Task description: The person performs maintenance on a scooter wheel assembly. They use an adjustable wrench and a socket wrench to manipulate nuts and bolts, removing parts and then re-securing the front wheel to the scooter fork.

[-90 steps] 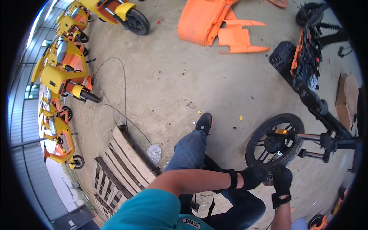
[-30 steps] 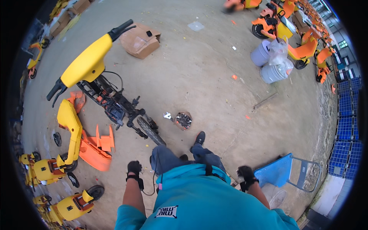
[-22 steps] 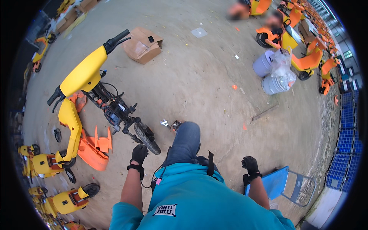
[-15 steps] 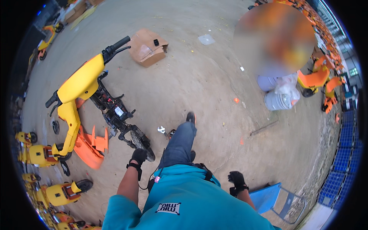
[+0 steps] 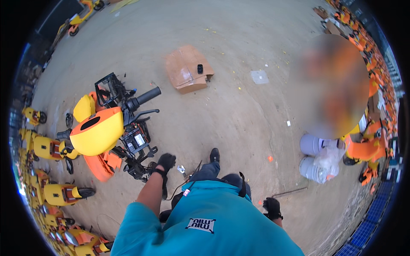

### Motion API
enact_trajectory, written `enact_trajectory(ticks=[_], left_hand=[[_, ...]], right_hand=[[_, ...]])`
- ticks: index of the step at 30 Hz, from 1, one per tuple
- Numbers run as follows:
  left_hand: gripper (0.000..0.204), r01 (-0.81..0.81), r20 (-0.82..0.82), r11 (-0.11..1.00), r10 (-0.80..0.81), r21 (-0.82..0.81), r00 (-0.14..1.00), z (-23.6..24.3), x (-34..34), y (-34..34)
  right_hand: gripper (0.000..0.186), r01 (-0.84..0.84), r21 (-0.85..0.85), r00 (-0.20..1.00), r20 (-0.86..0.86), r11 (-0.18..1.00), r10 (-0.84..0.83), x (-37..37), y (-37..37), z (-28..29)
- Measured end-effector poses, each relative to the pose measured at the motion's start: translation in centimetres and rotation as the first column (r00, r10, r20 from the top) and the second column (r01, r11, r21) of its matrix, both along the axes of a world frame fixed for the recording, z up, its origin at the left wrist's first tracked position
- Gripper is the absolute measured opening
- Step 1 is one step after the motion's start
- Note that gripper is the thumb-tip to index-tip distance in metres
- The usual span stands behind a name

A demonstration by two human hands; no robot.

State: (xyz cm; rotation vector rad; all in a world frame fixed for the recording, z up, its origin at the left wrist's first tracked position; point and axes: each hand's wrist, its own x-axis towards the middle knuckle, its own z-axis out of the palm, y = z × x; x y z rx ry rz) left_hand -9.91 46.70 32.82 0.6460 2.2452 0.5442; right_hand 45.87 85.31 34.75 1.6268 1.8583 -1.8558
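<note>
Along the left edge of the floor [image 5: 239, 115], a line of yellow scooters [image 5: 53, 195] is standing, crowding that side. Right of them a stripped-down scooter [image 5: 100, 135] is showing its dark frame, and its yellow front cover is partly blocking the view of the orange panel [image 5: 98, 167] lying beside it. Near the frame the left hand [image 5: 166, 161], in a black glove, is hanging with its fingers partly bent; whether it is touching or holding anything, I cannot tell. The forearm is hiding part of the front wheel. A silver tool [image 5: 181, 169] is lying just beyond that hand, and farther off toward the floor's top edge a cardboard box [image 5: 183, 70] is carrying a black object [image 5: 200, 68] near its right edge. A clear sheet [image 5: 259, 77] is lying flat. The gloved right hand [image 5: 272, 208] is hanging half-curled, seemingly holding nothing, near a thin rod [image 5: 291, 192]. Toward the right edge, two pale buckets [image 5: 310, 144] and a plastic bag [image 5: 329, 161] are standing before an orange scooter [image 5: 364, 148].
</note>
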Motion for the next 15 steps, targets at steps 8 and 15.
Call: enact_trajectory(ticks=[8,15], left_hand=[[0.027,-0.676,0.347,0.709,0.594,0.201,0.726,5.5,-6.2,11.0],[0.021,-0.314,-0.048,0.858,0.323,-0.406,0.945,-5.0,1.8,4.1]], right_hand=[[0.016,0.130,-0.195,0.987,0.115,0.972,-0.109,-23.1,16.5,4.6],[0.017,-0.654,-0.008,0.756,-0.017,0.756,0.654,-33.8,33.2,-1.9]])
